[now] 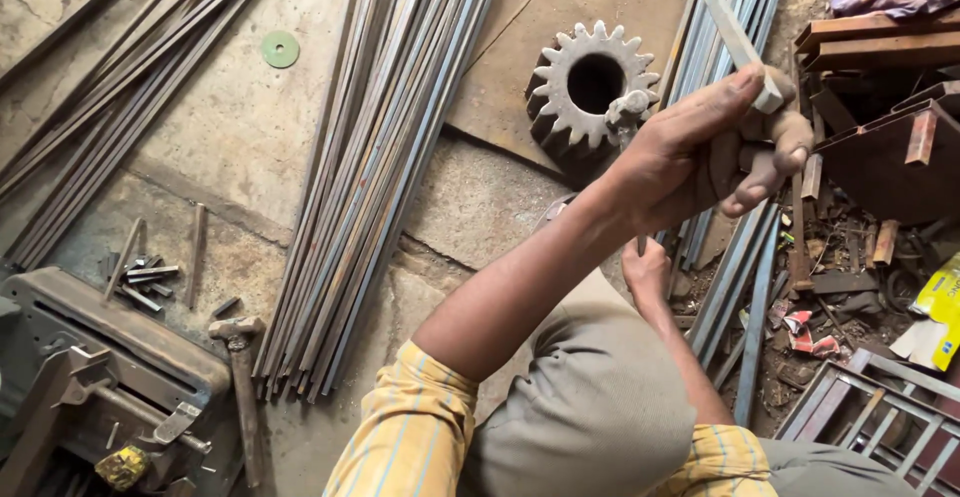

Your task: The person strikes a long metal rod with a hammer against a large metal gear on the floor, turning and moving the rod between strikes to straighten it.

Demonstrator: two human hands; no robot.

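My left hand (715, 142) is raised over the floor, closed around the lower end of a flat pale metal strip (728, 22) that slants up to the top edge. Just left of that hand a large toothed gear wheel (592, 82) with a round bore stands on the concrete. Lower down, my right hand (648, 269) is curled beside my knee, partly hidden behind my left forearm. A thin dark sliver shows above its fingers, and what it grips is unclear.
A long bundle of flat steel strips (375, 177) lies left of centre, with more strips (735, 287) at right. A hammer (240, 377) and a metal vice-like tool (110, 387) sit at bottom left. Rusty angle pieces (880, 97) and scrap crowd the right.
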